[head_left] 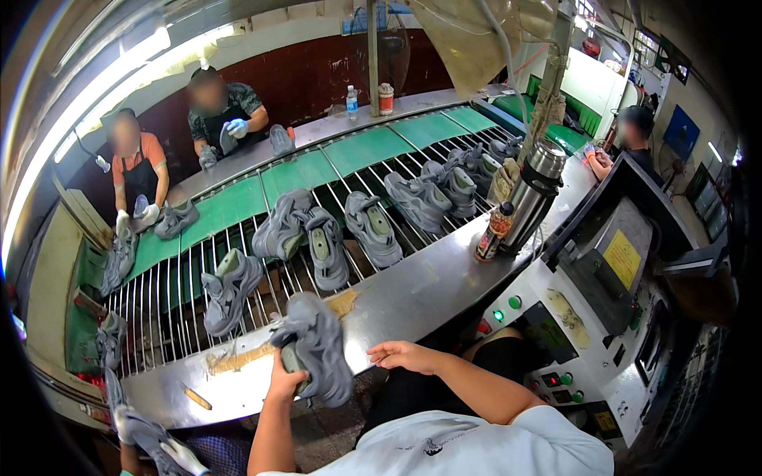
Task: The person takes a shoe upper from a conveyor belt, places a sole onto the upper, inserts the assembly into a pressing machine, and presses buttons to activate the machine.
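Observation:
My left hand (284, 381) is closed around a grey sneaker (321, 357) in front of the metal ledge. The sneaker is smeared by motion, so I cannot tell whether a second one is behind it. My right hand (398, 356) holds nothing, its fingers stretched toward the sneaker but apart from it. Beyond the ledge, several more grey sneakers stand on the bars of a conveyor; the nearest are one lone sneaker (228, 293) at the left and another sneaker (325, 250) straight ahead.
A steel thermos (533, 194) and a small jar (494, 232) stand on the metal ledge (397, 301). A control machine (548, 341) is close on my right. Two co-workers (226, 119) handle shoes across the conveyor (305, 170). Another person's gloved hand (184, 456) holds shoes at lower left.

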`<state>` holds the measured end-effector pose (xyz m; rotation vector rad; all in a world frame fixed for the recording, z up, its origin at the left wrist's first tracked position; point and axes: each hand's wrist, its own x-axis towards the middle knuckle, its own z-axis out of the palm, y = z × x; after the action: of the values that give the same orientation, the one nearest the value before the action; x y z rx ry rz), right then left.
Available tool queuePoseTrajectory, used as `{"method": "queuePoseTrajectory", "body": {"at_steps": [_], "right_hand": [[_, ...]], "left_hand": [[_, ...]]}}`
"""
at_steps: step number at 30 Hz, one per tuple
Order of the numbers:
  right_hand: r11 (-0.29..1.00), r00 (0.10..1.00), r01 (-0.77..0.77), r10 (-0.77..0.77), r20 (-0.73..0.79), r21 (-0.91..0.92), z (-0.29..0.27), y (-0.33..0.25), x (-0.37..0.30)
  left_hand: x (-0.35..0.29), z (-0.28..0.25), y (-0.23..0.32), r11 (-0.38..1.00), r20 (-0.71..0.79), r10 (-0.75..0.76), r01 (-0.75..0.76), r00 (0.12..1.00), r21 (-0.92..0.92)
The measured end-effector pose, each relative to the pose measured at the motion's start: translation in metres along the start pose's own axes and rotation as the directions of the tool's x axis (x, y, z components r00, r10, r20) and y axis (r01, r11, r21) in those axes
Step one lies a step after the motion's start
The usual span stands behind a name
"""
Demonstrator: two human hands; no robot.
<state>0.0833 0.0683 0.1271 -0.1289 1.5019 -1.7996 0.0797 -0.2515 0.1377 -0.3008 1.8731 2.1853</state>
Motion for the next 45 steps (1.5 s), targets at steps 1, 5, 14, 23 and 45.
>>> {"method": "queuePoseTrajectory", "body": {"at_steps": [1, 5, 14, 23, 45], "right_hand": [[1.000, 1.000, -0.001, 0.001, -0.021, -0.015, -0.004, -0.001, 0.014], [0.983, 0.954, 0.072, -0.116, -0.275, -0.168, -0.045, 0.023, 0.079], [0.377, 0.578, -0.231, -0.689, -0.438, -0.897, -0.073, 0.041, 0.144], [0.349, 0.540, -0.146, -0.756, -0.370, -0.926, -0.077, 0.043, 0.158], [0.418, 0.581, -0.183, -0.684, -0.441, -0.890, -0.073, 0.041, 0.148]], "left_hand": [[0.008, -0.018, -0.005, 0.991, -0.051, 0.041, -0.034, 0.998, 0.130], [0.019, -0.034, 0.000, 0.890, 0.027, 0.044, -0.051, 0.999, 0.452], [0.232, -0.056, 0.073, 0.988, 0.056, 0.151, -0.152, 0.987, 0.016], [0.523, -0.136, 0.094, 0.880, 0.152, -0.328, 0.243, 0.932, 0.407], [0.399, 0.013, 0.178, 0.698, -0.091, -0.209, 0.213, 0.974, 0.684]]}}
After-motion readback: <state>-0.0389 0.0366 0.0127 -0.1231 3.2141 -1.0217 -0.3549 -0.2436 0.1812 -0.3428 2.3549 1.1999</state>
